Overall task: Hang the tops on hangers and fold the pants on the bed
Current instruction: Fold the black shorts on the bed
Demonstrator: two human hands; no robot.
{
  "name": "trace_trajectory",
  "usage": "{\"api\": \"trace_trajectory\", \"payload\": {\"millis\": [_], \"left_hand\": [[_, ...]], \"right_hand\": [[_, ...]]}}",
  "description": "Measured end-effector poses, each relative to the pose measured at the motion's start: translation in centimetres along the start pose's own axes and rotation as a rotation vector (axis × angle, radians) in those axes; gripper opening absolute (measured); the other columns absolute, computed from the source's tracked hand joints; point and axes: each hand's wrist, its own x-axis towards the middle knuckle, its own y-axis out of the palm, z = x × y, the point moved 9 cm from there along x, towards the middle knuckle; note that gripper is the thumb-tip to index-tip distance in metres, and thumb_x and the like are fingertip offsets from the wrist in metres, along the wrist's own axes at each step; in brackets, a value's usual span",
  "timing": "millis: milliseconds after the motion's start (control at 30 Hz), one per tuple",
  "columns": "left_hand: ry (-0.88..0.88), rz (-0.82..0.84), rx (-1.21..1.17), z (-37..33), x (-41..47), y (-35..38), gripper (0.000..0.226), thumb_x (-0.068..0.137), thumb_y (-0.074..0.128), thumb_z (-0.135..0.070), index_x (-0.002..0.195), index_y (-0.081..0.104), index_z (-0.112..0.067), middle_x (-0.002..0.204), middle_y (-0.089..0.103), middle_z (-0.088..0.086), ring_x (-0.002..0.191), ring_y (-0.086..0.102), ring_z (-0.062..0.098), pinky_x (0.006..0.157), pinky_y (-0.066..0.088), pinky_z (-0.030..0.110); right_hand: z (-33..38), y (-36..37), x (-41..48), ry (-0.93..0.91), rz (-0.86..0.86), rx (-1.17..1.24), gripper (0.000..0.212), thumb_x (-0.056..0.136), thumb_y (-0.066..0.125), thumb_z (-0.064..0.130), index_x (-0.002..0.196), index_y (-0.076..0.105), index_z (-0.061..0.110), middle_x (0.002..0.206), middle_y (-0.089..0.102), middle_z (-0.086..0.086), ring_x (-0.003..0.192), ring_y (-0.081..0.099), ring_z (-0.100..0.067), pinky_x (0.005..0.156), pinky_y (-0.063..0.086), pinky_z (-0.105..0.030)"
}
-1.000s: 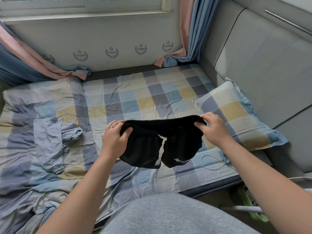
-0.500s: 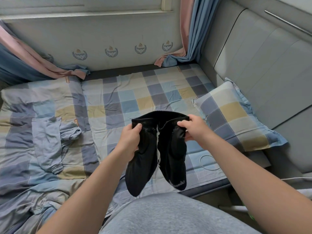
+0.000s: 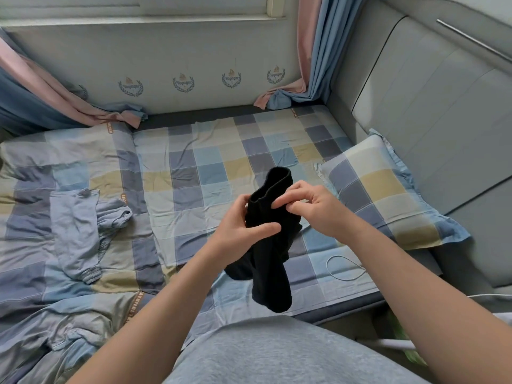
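Closest in, beneath both forearms, the person's grey jersey clothing (image 3: 277, 356) fills the lower edge of the view. Above it the left hand (image 3: 239, 227) grips a pair of black soft-fabric shorts (image 3: 270, 261), with the thumb laid across the front of the bunched cloth and the fingers wrapped behind it. The right hand (image 3: 313, 209), just beside the left and slightly farther out, pinches the edge of the shorts' elastic waistband between thumb and forefinger. Its other fingers are curled, and whether they touch the cloth is hard to tell. The shorts are doubled lengthwise and held in the air above the checked blue, grey and yellow bed (image 3: 177, 173). The waistband loop stands up beyond the fingertips and the legs hang down below the left wrist. Under the right forearm a thin white cord loop (image 3: 346, 268) lies on the bed. Well to the left of the left hand a pale blue crumpled garment (image 3: 74, 231) lies spread on the covers. To the right of the right hand a checked pillow with a blue frill (image 3: 385, 195) lies beside the grey padded headboard (image 3: 443, 120). Beyond the hands, at the far side of the bed, pink and blue curtains (image 3: 313, 65) trail onto the mattress at both corners. They hang in front of a pale wall printed with small wreath crests (image 3: 182, 83), which is topped by a white window sill (image 3: 138, 20).
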Motion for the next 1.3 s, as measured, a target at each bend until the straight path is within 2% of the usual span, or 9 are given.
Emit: {"api": "trace_trajectory", "payload": {"millis": [167, 267, 333, 467, 600, 733, 933, 1100, 1300], "left_hand": [[0.011, -0.116, 0.122, 0.6, 0.6, -1.8, 0.028, 0.072, 0.063, -0.02, 0.1, 0.061, -0.024, 0.074, 0.063, -0.006, 0.071, 0.06, 0.012, 0.068, 0.045, 0.033], [-0.006, -0.004, 0.069, 0.6, 0.6, -2.1, 0.03, 0.071, 0.059, -0.008, 0.099, 0.062, -0.017, 0.076, 0.057, 0.0, 0.074, 0.054, 0.015, 0.071, 0.042, 0.031], [-0.009, 0.067, 0.04, 0.3, 0.5, -2.1, 0.032, 0.07, 0.056, -0.003, 0.099, 0.062, -0.015, 0.078, 0.055, 0.0, 0.075, 0.054, 0.015, 0.069, 0.042, 0.024], [-0.045, 0.128, 0.048, 0.9, 0.6, -2.6, 0.034, 0.067, 0.051, 0.001, 0.097, 0.06, -0.01, 0.075, 0.055, 0.0, 0.071, 0.053, 0.013, 0.064, 0.043, 0.019], [-0.155, 0.048, 0.109, 4.2, 1.4, -5.0, 0.032, 0.068, 0.054, -0.001, 0.097, 0.063, -0.012, 0.078, 0.056, 0.004, 0.077, 0.055, 0.018, 0.07, 0.045, 0.029], [-0.219, -0.092, 0.312, 7.8, 3.2, -8.3, 0.037, 0.08, 0.063, 0.005, 0.092, 0.066, -0.029, 0.085, 0.066, -0.005, 0.084, 0.063, 0.018, 0.075, 0.05, 0.033], [-0.213, -0.186, 0.486, 8.2, 7.4, -10.8, 0.038, 0.082, 0.063, 0.004, 0.089, 0.06, -0.033, 0.084, 0.063, -0.004, 0.086, 0.063, 0.023, 0.068, 0.047, 0.03], [-0.082, -0.263, 0.566, 3.5, 10.9, -12.5, 0.035, 0.081, 0.06, 0.004, 0.105, 0.065, -0.021, 0.098, 0.068, 0.003, 0.098, 0.066, 0.028, 0.085, 0.054, 0.043], [0.099, -0.318, 0.631, -2.1, 12.1, -13.0, 0.035, 0.083, 0.057, 0.0, 0.105, 0.064, -0.026, 0.089, 0.062, -0.017, 0.094, 0.061, 0.02, 0.079, 0.047, 0.03]], "right_hand": [[-3.4, -1.5, -0.3, 0.045, -0.113, -0.038, 0.031, 0.085, 0.072, 0.03, 0.11, 0.068, 0.048, 0.129, 0.054, 0.018, 0.121, 0.049, 0.007, 0.11, 0.04, -0.036], [-7.0, -1.0, -0.4, 0.206, -0.038, -0.018, 0.095, 0.064, 0.081, 0.058, 0.145, 0.032, 0.053, 0.156, 0.025, 0.024, 0.139, 0.025, 0.001, 0.114, 0.026, -0.036], [-8.6, 0.7, -0.2, 0.242, 0.083, 0.09, 0.114, 0.059, 0.087, 0.058, 0.152, 0.021, 0.051, 0.159, 0.02, 0.025, 0.143, 0.021, 0.002, 0.114, 0.024, -0.034], [-9.8, 4.2, 0.4, 0.26, 0.273, 0.236, 0.071, 0.07, 0.088, 0.032, 0.132, 0.057, 0.045, 0.132, 0.065, 0.013, 0.125, 0.058, -0.004, 0.097, 0.048, -0.026], [-11.6, 5.7, 1.5, 0.302, 0.243, 0.183, 0.029, 0.078, 0.082, 0.02, 0.102, 0.076, 0.035, 0.109, 0.076, 0.009, 0.103, 0.07, -0.006, 0.079, 0.054, -0.014], [-14.2, 5.7, 3.6, 0.352, 0.077, 0.115, 0.008, 0.087, 0.077, 0.016, 0.094, 0.076, 0.019, 0.1, 0.077, -0.004, 0.102, 0.071, -0.019, 0.093, 0.057, -0.04], [-14.3, 5.8, 8.6, 0.369, -0.016, 0.017, 0.018, 0.088, 0.075, 0.013, 0.078, 0.074, 0.027, 0.078, 0.072, 0.013, 0.081, 0.066, -0.007, 0.086, 0.054, -0.038], [-10.8, 3.0, 13.3, 0.243, -0.128, -0.082, 0.01, 0.088, 0.075, 0.012, 0.097, 0.074, 0.016, 0.1, 0.076, -0.008, 0.102, 0.069, -0.028, 0.098, 0.052, -0.052], [-6.3, 0.0, 16.1, 0.107, -0.2, -0.195, 0.014, 0.091, 0.071, 0.014, 0.09, 0.069, 0.0, 0.092, 0.07, -0.024, 0.093, 0.065, -0.041, 0.085, 0.052, -0.054]]}}
